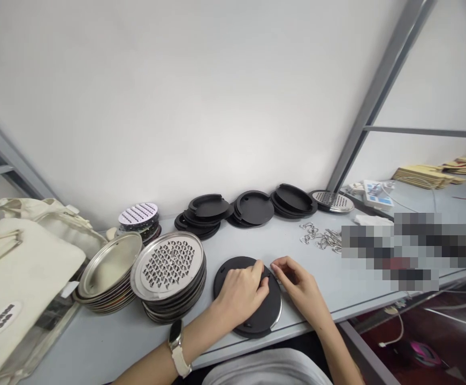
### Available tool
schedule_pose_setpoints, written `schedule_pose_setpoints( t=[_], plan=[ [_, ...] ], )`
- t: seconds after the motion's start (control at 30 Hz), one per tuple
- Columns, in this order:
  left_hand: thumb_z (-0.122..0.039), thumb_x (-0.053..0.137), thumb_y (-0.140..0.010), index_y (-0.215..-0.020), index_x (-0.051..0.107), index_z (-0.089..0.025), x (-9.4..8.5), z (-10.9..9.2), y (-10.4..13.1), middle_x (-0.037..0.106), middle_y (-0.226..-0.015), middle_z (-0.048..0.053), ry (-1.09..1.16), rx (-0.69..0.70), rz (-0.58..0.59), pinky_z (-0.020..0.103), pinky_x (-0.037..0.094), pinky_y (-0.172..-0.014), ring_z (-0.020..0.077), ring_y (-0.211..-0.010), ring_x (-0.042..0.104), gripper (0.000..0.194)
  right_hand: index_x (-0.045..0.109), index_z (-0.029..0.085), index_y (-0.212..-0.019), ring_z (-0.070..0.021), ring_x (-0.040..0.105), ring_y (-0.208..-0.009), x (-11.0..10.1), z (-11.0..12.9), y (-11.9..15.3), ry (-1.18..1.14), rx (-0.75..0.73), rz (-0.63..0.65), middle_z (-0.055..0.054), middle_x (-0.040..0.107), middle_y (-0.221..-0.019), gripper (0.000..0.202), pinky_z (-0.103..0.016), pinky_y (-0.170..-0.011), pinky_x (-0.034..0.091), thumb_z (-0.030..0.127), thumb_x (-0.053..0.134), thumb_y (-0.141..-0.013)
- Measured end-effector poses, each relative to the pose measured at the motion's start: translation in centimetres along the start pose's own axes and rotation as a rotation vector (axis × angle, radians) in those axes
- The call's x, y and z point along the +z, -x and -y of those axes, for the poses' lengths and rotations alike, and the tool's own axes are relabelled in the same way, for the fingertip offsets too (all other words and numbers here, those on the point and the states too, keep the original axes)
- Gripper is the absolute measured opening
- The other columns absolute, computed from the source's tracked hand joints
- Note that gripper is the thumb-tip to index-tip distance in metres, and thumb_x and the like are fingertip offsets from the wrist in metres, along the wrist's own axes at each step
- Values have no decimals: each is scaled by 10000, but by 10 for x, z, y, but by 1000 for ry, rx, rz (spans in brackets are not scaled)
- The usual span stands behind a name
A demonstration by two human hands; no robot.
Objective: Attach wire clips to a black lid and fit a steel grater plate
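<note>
A black round plate point(241, 321) lies flat near the table's front edge, a strip of shiny metal rim showing at its lower right. My left hand point(245, 289) presses on top of it with curled fingers, bunched near the plate's upper right edge. Just off that edge is my right hand point(297, 283), its thumb and index finger brought together in a pinch. Anything between those fingertips is too small or hidden to make out. Left of the plate stands a stack of round metal graters point(172, 262), the top one facing up.
Silvery round discs point(112, 264) are stacked farther left, beside a cream bag point(28, 283). Along the wall lie piles of black round covers point(254, 207) and a perforated grater point(333, 201). Small metal clips point(329, 239) are scattered right of centre. A grey post point(377, 96) rises behind.
</note>
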State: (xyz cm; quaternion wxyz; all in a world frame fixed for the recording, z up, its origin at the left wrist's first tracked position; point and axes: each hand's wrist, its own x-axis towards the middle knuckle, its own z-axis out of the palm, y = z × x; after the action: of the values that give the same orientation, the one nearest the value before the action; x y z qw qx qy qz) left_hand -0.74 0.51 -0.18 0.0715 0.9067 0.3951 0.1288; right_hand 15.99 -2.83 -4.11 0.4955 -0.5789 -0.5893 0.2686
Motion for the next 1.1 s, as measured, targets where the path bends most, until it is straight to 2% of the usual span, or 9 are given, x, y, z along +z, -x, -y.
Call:
schedule_pose_setpoints(
  t=[0.2,0.37,0.5,0.67,0.87,1.0,1.1],
  plan=[
    [-290,425,-924,-1038,481,-208,-2,-1,1,681,-900,35,4,-9,25,303,475,-672,223,-797,665,151,575,198,-947,-190,596,-771,2,-2,0,1,23,20,-41,646,-827,241,-290,-735,457,425,507,-906],
    [-283,429,-922,-1047,479,-211,-2,-1,1,682,-912,33,12,-5,17,301,478,-671,224,-808,666,152,576,198,-934,-180,579,-751,2,-1,0,12,8,19,-27,625,-793,234,-274,-720,445,419,505,-908],
    [-289,431,-923,-1034,479,-213,-1,-1,1,684,-906,26,4,4,4,300,476,-651,227,-788,668,142,587,198,-884,-145,492,-612,3,3,-3,58,14,41,23,524,-641,245,-243,-603,402,420,490,-915],
    [-282,433,-923,-1022,479,-209,-3,-1,1,680,-894,23,0,0,10,291,471,-659,220,-790,667,132,557,195,-944,-133,475,-577,7,3,-8,2,4,6,40,506,-617,249,-233,-569,396,436,524,-893],
    [-289,426,-927,-1022,474,-212,-4,-2,1,678,-897,28,0,0,23,293,471,-658,221,-800,668,131,515,202,-810,-151,512,-656,3,9,-4,42,-21,79,-2,569,-713,253,-249,-621,416,416,453,-929],
    [-292,425,-928,-1036,474,-212,-4,-2,1,677,-889,31,4,-9,34,294,473,-667,220,-807,667,143,522,206,-847,-157,515,-653,3,10,0,107,-57,82,-8,574,-736,203,-263,-624,421,356,418,-937],
    [-290,427,-926,-1046,473,-216,-3,-2,1,679,-892,27,10,-5,27,297,474,-663,222,-801,667,148,532,206,-914,-171,558,-724,4,6,1,79,-40,70,-23,601,-793,166,-277,-677,442,338,432,-934]
  ],
)
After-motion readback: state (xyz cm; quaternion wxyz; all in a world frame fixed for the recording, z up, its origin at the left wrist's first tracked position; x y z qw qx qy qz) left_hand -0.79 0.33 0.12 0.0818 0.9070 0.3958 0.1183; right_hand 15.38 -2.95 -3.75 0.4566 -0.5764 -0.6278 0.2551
